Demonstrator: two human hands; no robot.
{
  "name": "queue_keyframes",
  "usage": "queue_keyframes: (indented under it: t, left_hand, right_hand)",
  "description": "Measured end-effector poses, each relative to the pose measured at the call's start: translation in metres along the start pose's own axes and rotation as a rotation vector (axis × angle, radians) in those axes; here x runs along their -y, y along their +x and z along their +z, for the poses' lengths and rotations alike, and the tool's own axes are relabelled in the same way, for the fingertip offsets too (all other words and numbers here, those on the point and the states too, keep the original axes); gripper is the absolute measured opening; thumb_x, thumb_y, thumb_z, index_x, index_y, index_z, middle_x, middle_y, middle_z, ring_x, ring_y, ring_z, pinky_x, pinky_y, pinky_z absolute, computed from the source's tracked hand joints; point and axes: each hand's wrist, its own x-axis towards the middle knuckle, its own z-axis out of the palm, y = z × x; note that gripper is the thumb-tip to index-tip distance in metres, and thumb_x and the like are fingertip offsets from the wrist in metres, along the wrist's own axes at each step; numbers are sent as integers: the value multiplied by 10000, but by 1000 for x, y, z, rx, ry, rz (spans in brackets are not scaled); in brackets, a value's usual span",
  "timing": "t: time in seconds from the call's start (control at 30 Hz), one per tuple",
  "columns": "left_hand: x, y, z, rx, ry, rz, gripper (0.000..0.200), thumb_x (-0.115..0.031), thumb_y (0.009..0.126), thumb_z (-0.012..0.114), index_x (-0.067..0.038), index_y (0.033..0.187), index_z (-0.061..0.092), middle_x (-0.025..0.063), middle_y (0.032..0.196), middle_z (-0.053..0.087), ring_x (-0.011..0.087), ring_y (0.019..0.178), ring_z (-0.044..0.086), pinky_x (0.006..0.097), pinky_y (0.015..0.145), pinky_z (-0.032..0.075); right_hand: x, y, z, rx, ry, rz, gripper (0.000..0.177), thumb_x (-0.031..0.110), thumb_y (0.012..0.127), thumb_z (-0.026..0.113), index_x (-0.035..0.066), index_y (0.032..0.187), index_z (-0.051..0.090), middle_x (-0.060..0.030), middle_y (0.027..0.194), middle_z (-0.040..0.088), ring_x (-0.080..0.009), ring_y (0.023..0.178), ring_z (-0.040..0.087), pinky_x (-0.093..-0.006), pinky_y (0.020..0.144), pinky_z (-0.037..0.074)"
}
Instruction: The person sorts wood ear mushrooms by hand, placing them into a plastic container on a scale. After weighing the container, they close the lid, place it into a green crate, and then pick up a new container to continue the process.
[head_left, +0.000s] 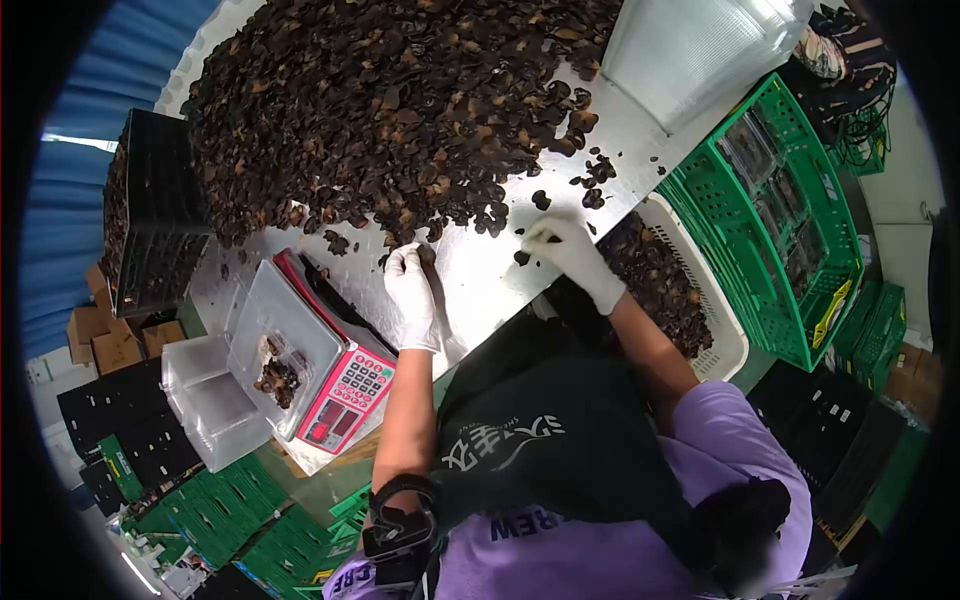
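- One heap of dried black fungus (pixel 400 100) covers the tabletop (pixel 480 285).
- Two gloved hands work at its near edge.
- Left hand (pixel 412 290): grip open, fingers stretched flat.
- Right hand (pixel 565 250): curled over loose pieces; cannot tell if the grip holds any.
- One scale (pixel 345 395) carries one clear tray (pixel 290 320).

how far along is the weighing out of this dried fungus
Barely begun: the clear tray on the scale holds only a small clump. In hand: left hand and right hand are at loose pieces by the pile's edge. Still to go: the big fungus pile covers most of the table.
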Motion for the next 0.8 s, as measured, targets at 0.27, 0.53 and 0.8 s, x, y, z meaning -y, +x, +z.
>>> queue_keyframes:
  t: [0.27, 0.53, 0.8]
  left_hand:
    - [-13, 9, 31, -64, 1120, 315, 353, -299, 744, 745, -34, 918, 593, 125, 930, 516, 304, 853, 552, 373, 760, 458]
    - [-2, 5, 8, -21, 569, 187, 105, -71, 800, 611, -41, 803, 510, 67, 768, 556, 178, 693, 565, 309, 613, 455]
    - [-37, 12, 14, 187, 200, -43, 294, -4, 852, 553, -28, 1134, 628, 34, 821, 637, 69, 616, 544, 185, 514, 387]
  right_hand:
    - [-8, 1, 25, -102, -671, -159, 268, 234, 773, 695, 40, 933, 603, -64, 772, 615, -185, 706, 599, -309, 636, 460]
    - [4, 39, 13, -123, 70, 63, 216, 195, 818, 643, 5, 906, 591, -81, 778, 628, -168, 680, 621, -288, 593, 472]
    - [24, 55, 30, -158, -256, 183, 274, 271, 813, 642, 2, 771, 619, -102, 854, 666, -239, 746, 643, -342, 676, 484]
